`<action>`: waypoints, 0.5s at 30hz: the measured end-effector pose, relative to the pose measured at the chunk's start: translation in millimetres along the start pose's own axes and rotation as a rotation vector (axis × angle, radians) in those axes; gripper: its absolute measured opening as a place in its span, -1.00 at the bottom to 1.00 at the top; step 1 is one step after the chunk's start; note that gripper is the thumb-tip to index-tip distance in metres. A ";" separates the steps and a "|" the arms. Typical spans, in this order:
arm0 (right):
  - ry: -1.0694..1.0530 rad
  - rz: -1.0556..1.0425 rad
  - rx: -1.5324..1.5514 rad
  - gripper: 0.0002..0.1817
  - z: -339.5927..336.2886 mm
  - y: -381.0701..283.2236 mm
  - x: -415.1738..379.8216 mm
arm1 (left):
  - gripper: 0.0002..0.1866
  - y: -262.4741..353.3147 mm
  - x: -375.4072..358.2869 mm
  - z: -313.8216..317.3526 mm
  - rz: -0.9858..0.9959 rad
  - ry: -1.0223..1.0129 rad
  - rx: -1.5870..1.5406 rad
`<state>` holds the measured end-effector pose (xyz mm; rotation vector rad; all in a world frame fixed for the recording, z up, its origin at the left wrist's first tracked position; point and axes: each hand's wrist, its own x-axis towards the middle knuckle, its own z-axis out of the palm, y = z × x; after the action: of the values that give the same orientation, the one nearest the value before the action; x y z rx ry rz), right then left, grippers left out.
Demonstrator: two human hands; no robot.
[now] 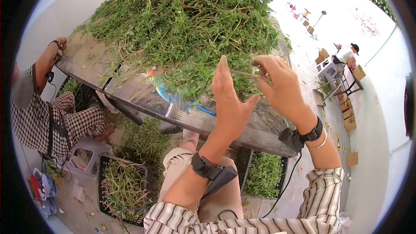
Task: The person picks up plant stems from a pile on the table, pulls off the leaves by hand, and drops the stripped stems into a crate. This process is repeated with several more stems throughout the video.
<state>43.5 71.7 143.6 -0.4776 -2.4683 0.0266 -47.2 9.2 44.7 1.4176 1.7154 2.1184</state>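
Observation:
My right hand (pixel 279 82) is closed in a pinch on a thin green stem (pixel 242 73) over the front of the table. The stem runs leftward toward the fingers of my left hand (pixel 229 97), which are stretched up and held together with the thumb apart. Behind both hands rises a large heap of leafy green plants (pixel 186 26), its loose front edge lying just beyond my fingers. Bare wooden tabletop (pixel 134 91) with blue and orange paint marks shows to the left of my left hand.
Under the table edge stand a black crate of leafy tops (pixel 264 175) at right and a crate of stems (pixel 125 186) at left. Another person (pixel 43 117) sits at the table's left side. A person farther off (pixel 346 56) works near cardboard boxes (pixel 346 108).

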 end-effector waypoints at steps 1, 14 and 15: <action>0.002 0.004 -0.001 -0.69 1.6 -4.0 -1.7 | 0.02 0.5 0.3 1.1 0.001 -0.004 -0.001; -0.060 -0.383 0.076 -0.61 26.1 -46.8 -12.6 | -0.18 -4.9 -1.4 15.5 -0.216 -0.109 -0.382; -0.074 -0.402 0.091 -0.59 26.1 -50.9 -12.4 | -0.22 -5.1 -1.0 15.4 -0.251 -0.139 -0.370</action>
<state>20.8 22.4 122.1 0.0639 -2.5782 -0.0073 -38.6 22.0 39.3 1.1484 1.2887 2.0130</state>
